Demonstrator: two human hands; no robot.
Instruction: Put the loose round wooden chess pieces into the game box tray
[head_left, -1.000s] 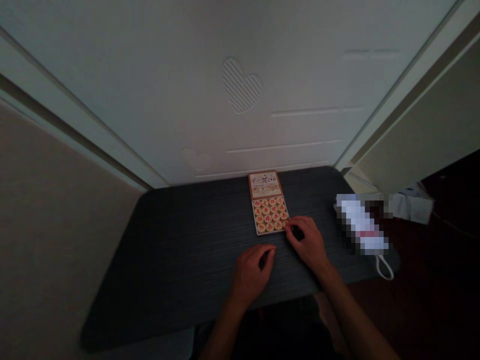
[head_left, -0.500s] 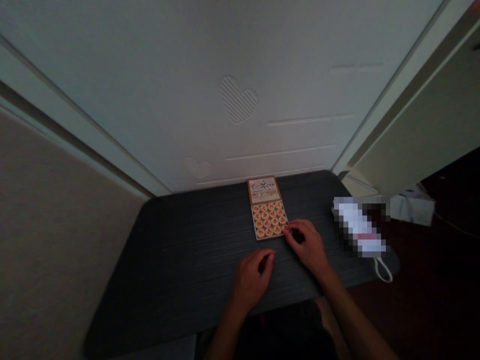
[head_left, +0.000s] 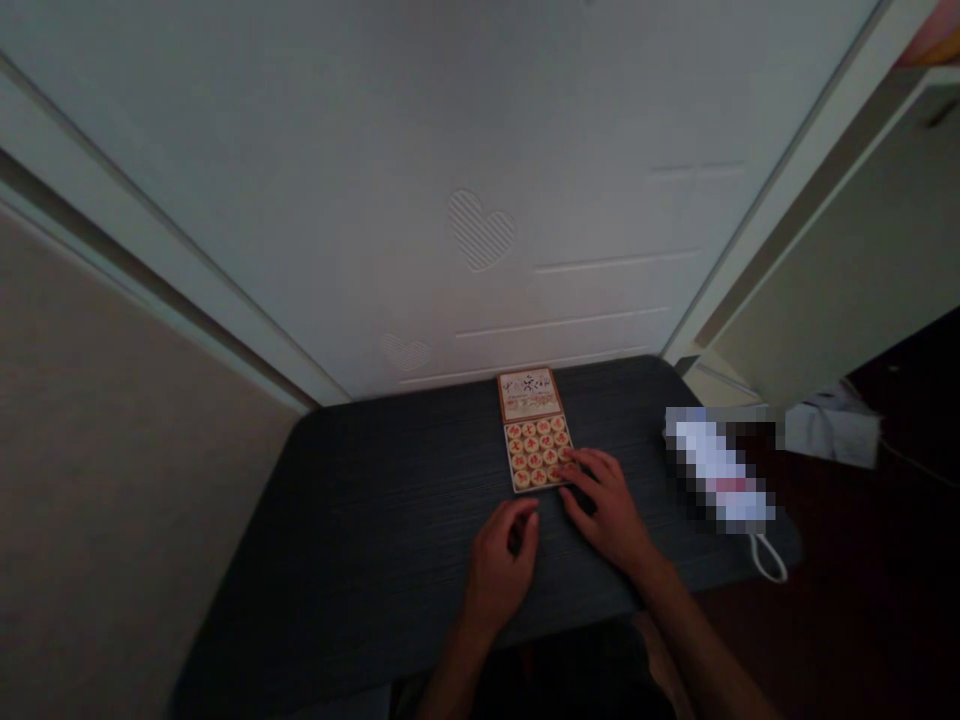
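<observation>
A small open box (head_left: 534, 456) of round wooden game pieces with red marks lies on the dark table (head_left: 375, 520), its printed lid (head_left: 529, 393) flat behind it. My right hand (head_left: 604, 505) rests at the box's near right corner, fingers loosely spread and reaching over the nearest pieces. It is too dim to see whether a piece is pinched. My left hand (head_left: 499, 560) lies on the table just in front of the box, fingers curled inward around something I cannot make out.
A white door with embossed hearts (head_left: 480, 228) stands right behind the table. A pale blurred-out object (head_left: 720, 470) with a white loop (head_left: 766, 558) lies on the table's right end. White items (head_left: 832, 430) sit on the dark floor at right.
My right hand's fingers have slid from the box's right corner onto its nearest pieces. My left hand has drawn slightly closer to the box. The view has tilted a little.
</observation>
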